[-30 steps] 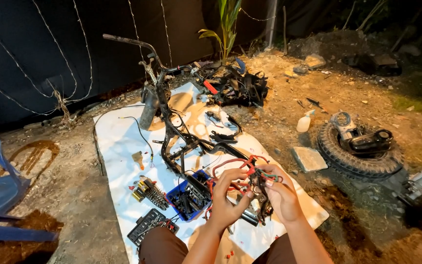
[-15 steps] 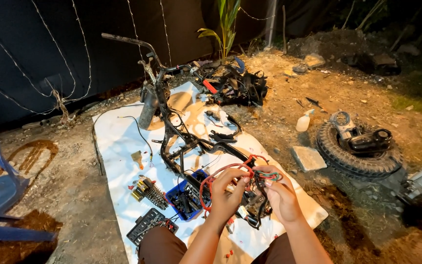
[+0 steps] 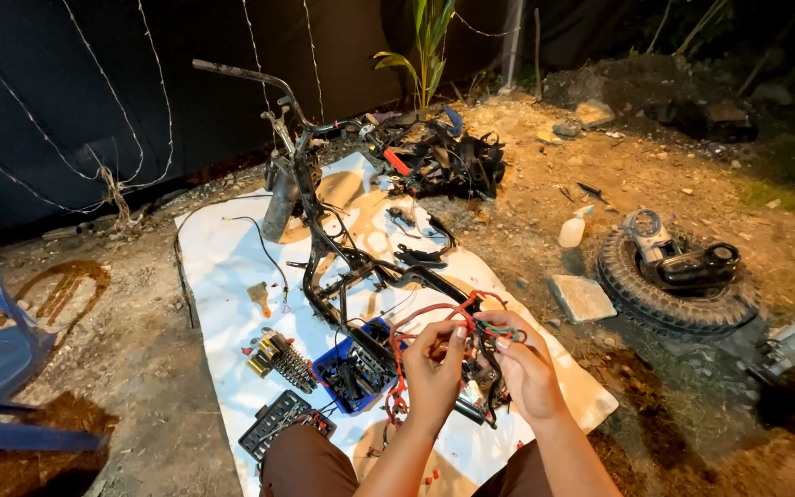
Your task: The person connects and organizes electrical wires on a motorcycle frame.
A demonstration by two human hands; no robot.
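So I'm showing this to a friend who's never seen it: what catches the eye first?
Both hands, left hand and right hand, hold up a tangle of red wires at bottom centre. Behind them a stripped scooter frame lies on a white sheet. A tyre sits on dirt at right.

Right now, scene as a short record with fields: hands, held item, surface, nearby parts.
left hand: pinching wires
right hand: gripping same bundle
held: red wire harness, loops hanging
surface: white sheet on dirt
under hands: stripped scooter frame
left of hands: blue parts tray, shock spring, black socket case
right: tyre, white bottle
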